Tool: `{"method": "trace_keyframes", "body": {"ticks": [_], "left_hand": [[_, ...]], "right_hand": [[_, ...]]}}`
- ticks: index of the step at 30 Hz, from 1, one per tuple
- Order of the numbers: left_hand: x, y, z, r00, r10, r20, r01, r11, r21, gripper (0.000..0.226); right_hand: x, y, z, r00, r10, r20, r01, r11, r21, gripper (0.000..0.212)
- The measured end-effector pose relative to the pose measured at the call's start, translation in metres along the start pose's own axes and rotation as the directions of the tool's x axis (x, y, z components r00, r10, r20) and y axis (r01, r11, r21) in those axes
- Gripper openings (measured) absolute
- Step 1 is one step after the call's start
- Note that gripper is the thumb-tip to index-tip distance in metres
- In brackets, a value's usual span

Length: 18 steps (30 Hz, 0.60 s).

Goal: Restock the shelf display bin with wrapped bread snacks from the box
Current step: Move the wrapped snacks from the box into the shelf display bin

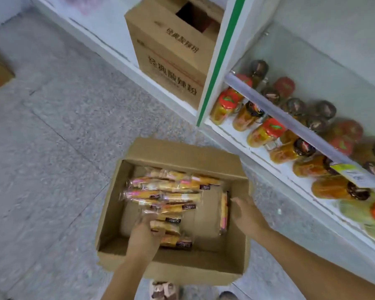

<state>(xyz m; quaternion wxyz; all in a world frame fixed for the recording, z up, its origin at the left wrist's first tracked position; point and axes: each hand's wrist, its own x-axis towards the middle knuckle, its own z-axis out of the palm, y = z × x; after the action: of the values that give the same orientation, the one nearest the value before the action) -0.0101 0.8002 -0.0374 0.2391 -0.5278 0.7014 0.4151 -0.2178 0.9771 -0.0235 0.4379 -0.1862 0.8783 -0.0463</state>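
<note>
**On the shop floor: both hands down in the snack box**

On the grey speckled floor [52, 148], just in front of the person's feet, sits an open brown cardboard box [182, 151]. A loose heap of long wrapped bread snacks in clear film with pink and dark labels [169, 191] lies along its left and middle part. One more wrapped snack stands on its edge [223, 210] against the right wall, apart from the heap.

The left hand [144, 237] reaches into the near end of the heap with its fingers laid over the packets. Motion blur hides whether they close round one, so its hold cannot be told. The right hand [248, 215] is inside the box with relaxed, spread fingers, holding nothing, its fingertips just beside the upright snack.

Beyond the box, a taller brown carton with printed characters [171, 59] stands beside a white shelf unit with a green stripe [220, 61]. Glass jars of orange-yellow contents with red or dark lids [262, 132] fill its lower shelves. A patterned sandal [164, 290] shows at the bottom edge.
</note>
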Motion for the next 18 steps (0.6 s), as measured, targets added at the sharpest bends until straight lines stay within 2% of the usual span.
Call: {"method": "trace_keyframes", "body": {"ticks": [4, 8, 11, 15, 18], "left_hand": [[0.056, -0.014, 0.049, 0.995, 0.103, 0.012, -0.103, 0.989, 0.108, 0.047], [0.11, -0.018, 0.088, 0.988, 0.156, 0.008, -0.154, 0.964, 0.217, 0.055], [0.142, -0.018, 0.113, 0.978, 0.209, 0.016, -0.202, 0.919, 0.338, 0.054], [0.17, -0.02, 0.139, 0.967, 0.255, 0.01, -0.221, 0.821, 0.526, 0.052], [0.18, -0.016, 0.149, 0.976, 0.216, 0.009, -0.17, 0.742, 0.649, 0.045]], "right_hand": [[0.066, 0.036, 0.054, 0.999, 0.054, -0.003, -0.054, 0.994, 0.09, 0.055], [0.127, 0.062, 0.105, 0.975, 0.219, 0.025, -0.219, 0.953, 0.209, 0.045], [0.163, 0.075, 0.137, 0.96, 0.281, 0.009, -0.27, 0.912, 0.31, 0.041], [0.186, 0.082, 0.166, 0.949, 0.311, -0.058, -0.28, 0.91, 0.305, 0.04], [0.193, 0.085, 0.176, 0.95, 0.3, -0.087, -0.268, 0.927, 0.263, 0.041]]}}
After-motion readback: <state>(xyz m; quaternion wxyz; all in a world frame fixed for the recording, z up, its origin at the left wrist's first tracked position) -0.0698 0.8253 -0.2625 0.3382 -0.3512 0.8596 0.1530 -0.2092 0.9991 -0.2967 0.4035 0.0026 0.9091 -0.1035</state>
